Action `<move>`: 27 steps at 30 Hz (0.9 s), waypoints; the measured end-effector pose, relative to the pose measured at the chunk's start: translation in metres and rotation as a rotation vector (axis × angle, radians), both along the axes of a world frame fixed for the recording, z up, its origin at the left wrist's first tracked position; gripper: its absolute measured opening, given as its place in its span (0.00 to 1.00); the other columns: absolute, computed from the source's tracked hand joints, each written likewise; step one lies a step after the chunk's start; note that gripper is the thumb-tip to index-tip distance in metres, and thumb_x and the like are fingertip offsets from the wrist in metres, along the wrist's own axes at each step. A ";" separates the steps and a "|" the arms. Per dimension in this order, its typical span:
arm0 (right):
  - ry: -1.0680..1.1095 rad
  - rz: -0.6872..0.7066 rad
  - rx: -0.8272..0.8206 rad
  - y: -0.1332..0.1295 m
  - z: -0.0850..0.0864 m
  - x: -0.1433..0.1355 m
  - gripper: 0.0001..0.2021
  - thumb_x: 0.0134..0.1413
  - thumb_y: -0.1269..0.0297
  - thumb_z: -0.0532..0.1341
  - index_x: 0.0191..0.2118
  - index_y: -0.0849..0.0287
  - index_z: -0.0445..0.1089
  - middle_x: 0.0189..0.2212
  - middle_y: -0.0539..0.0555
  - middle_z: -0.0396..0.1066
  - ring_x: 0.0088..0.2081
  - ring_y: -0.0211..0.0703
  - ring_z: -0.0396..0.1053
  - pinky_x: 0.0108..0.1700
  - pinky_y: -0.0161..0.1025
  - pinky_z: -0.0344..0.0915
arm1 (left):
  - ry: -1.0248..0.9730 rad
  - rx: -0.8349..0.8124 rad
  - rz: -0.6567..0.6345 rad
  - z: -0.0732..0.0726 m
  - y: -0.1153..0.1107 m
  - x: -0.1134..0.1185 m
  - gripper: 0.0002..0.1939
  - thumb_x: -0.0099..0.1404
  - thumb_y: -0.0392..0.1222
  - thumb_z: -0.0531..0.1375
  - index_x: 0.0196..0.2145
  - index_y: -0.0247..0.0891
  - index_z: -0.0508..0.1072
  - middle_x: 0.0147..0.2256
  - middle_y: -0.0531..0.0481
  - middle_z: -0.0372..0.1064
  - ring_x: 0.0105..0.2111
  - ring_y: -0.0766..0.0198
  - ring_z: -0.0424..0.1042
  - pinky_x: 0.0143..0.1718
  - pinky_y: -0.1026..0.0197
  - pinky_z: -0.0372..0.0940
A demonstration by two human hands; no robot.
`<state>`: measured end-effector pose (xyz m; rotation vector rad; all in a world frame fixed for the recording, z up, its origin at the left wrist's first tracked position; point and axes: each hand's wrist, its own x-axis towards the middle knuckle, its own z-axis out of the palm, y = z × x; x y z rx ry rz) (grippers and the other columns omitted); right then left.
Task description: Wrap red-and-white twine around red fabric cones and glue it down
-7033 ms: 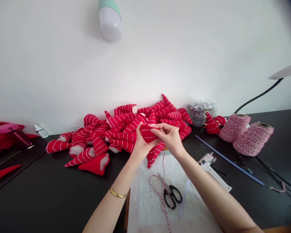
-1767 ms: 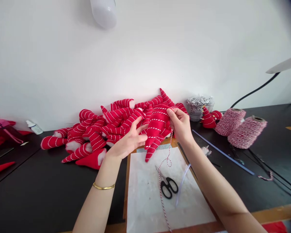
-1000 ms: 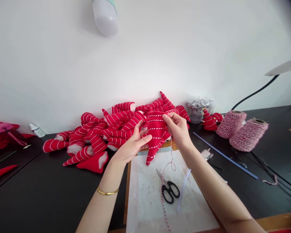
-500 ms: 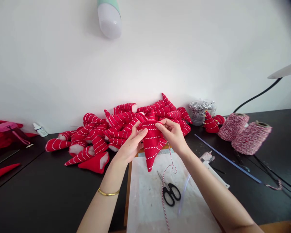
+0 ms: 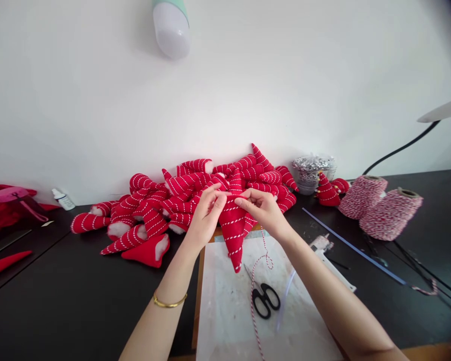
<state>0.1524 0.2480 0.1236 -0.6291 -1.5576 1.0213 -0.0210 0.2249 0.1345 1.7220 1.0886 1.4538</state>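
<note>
Striped red cone (image 5: 233, 225): hangs tip-down and nearward, above the far end of the white sheet (image 5: 225, 311); wide rim uppermost
Left hand (image 5: 205, 215): fingers and thumb pinched on the rim's left
Right hand (image 5: 268, 213): clamped on the rim's right
Twisted cord (image 5: 263, 239): trails near from below the right hand; passes the scissors (image 5: 264, 291)
Change: left fingertips have shifted from cone's side to rim; both hands now seem to work the edge together

Red cone (image 5: 233, 225) w/ wht dashed stripes, red/wht twist cord (image 5: 254, 321), blk-hndl scissors (image 5: 262, 295), gold bangle (image 5: 170, 305)
</note>
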 end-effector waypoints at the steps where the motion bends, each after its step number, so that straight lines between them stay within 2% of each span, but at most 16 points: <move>1: -0.010 0.015 0.006 -0.001 0.000 -0.001 0.18 0.55 0.48 0.68 0.30 0.60 0.70 0.24 0.49 0.66 0.25 0.34 0.58 0.26 0.34 0.53 | 0.041 -0.010 -0.018 0.000 0.000 -0.001 0.13 0.70 0.53 0.58 0.40 0.43 0.76 0.60 0.47 0.65 0.64 0.52 0.59 0.64 0.52 0.53; 4: -0.023 -0.007 0.035 -0.002 0.000 -0.003 0.16 0.56 0.50 0.68 0.33 0.60 0.73 0.23 0.48 0.65 0.25 0.35 0.57 0.26 0.35 0.53 | 0.008 -0.139 -0.127 0.000 0.001 -0.003 0.13 0.68 0.54 0.59 0.37 0.42 0.75 0.51 0.47 0.73 0.54 0.52 0.69 0.55 0.52 0.63; 7: 0.006 -0.056 0.058 0.001 0.000 0.001 0.15 0.55 0.52 0.68 0.40 0.59 0.76 0.21 0.46 0.61 0.24 0.35 0.55 0.26 0.34 0.52 | -0.084 -0.174 -0.156 0.000 0.003 -0.005 0.13 0.67 0.55 0.60 0.36 0.42 0.74 0.43 0.50 0.76 0.47 0.54 0.72 0.48 0.55 0.66; 9: 0.026 -0.077 0.047 0.004 0.002 0.007 0.15 0.54 0.53 0.69 0.41 0.58 0.76 0.20 0.45 0.59 0.23 0.34 0.54 0.25 0.34 0.51 | -0.143 -0.160 -0.178 0.000 0.004 -0.007 0.13 0.67 0.54 0.61 0.37 0.43 0.75 0.43 0.50 0.76 0.48 0.54 0.72 0.49 0.55 0.66; 13: 0.061 -0.056 -0.038 0.007 0.007 0.017 0.16 0.50 0.51 0.71 0.37 0.59 0.77 0.22 0.47 0.64 0.22 0.33 0.54 0.23 0.34 0.50 | -0.285 -0.210 -0.281 0.001 0.004 -0.009 0.13 0.66 0.54 0.62 0.41 0.43 0.77 0.45 0.48 0.76 0.50 0.52 0.72 0.50 0.52 0.67; 17: 0.026 0.079 -0.089 0.007 0.007 0.020 0.18 0.50 0.53 0.71 0.42 0.59 0.78 0.22 0.47 0.64 0.21 0.32 0.54 0.22 0.33 0.49 | -0.343 -0.275 -0.341 0.003 0.002 -0.010 0.14 0.66 0.54 0.62 0.42 0.42 0.77 0.45 0.46 0.76 0.49 0.49 0.74 0.46 0.51 0.69; 19: -0.016 0.138 -0.085 0.007 0.005 0.019 0.17 0.51 0.53 0.71 0.42 0.59 0.78 0.22 0.47 0.64 0.21 0.32 0.54 0.22 0.32 0.49 | -0.335 -0.283 -0.334 0.003 0.001 -0.010 0.16 0.67 0.56 0.60 0.42 0.42 0.76 0.45 0.46 0.76 0.48 0.49 0.74 0.45 0.51 0.69; 21: -0.020 0.134 -0.067 0.007 0.004 0.017 0.16 0.52 0.52 0.71 0.38 0.60 0.77 0.23 0.48 0.65 0.22 0.32 0.54 0.22 0.32 0.49 | -0.298 -0.223 -0.262 0.004 0.000 -0.010 0.15 0.67 0.56 0.60 0.41 0.42 0.74 0.49 0.46 0.74 0.48 0.51 0.73 0.46 0.51 0.68; 23: 0.016 0.089 -0.058 0.006 0.003 0.014 0.16 0.53 0.50 0.70 0.35 0.60 0.76 0.23 0.47 0.65 0.22 0.32 0.54 0.22 0.32 0.49 | -0.212 -0.038 -0.084 0.005 -0.002 -0.008 0.13 0.67 0.54 0.62 0.41 0.43 0.72 0.51 0.47 0.72 0.49 0.54 0.72 0.49 0.53 0.66; 25: 0.053 0.034 -0.059 0.006 0.002 0.011 0.16 0.53 0.50 0.69 0.34 0.59 0.74 0.22 0.46 0.63 0.22 0.32 0.54 0.22 0.32 0.49 | -0.042 0.196 0.105 0.008 -0.007 -0.006 0.11 0.66 0.50 0.64 0.41 0.44 0.71 0.47 0.49 0.72 0.47 0.57 0.71 0.49 0.54 0.66; 27: 0.074 -0.013 -0.058 0.005 0.002 0.009 0.16 0.53 0.50 0.69 0.32 0.60 0.73 0.20 0.45 0.61 0.21 0.31 0.53 0.22 0.32 0.49 | 0.189 0.375 0.190 0.010 -0.013 -0.003 0.08 0.66 0.48 0.64 0.40 0.44 0.73 0.41 0.50 0.72 0.43 0.57 0.72 0.48 0.55 0.66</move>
